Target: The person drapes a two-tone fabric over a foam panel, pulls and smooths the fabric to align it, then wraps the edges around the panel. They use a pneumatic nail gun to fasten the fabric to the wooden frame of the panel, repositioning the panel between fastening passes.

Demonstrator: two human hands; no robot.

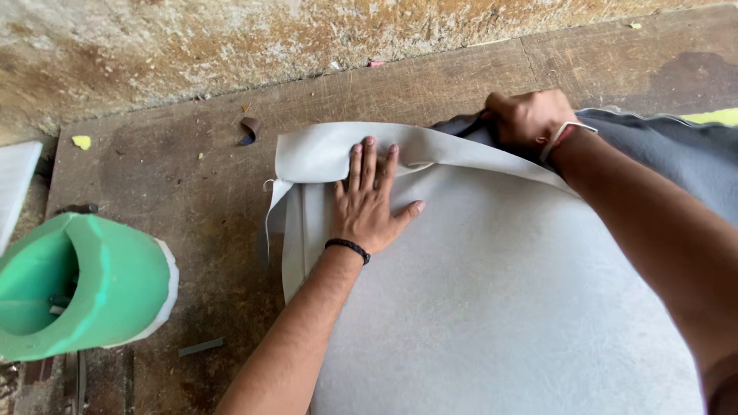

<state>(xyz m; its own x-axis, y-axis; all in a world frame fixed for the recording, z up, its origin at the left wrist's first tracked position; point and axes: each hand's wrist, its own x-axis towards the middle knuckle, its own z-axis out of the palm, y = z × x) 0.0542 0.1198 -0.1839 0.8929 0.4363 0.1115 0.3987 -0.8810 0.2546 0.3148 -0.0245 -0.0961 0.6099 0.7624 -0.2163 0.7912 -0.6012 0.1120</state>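
Right hand (529, 117) clenched on the folded edge of the grey-white sheet (492, 307) spread over the wooden workbench (200, 192), left hand (369, 201) pressing it flat, palm open: folding step, likely next needing a steady pull; green foam roll (84, 284) lies well apart.

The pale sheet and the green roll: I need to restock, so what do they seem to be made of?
The pale sheet looks like faux leather or vinyl: matte, faintly mottled, bending in a soft fold under the left hand. This cannot be settled from the look alone. The green roll looks like foam: thick, dull, porous at its cut edge, with a thin white backing layer.
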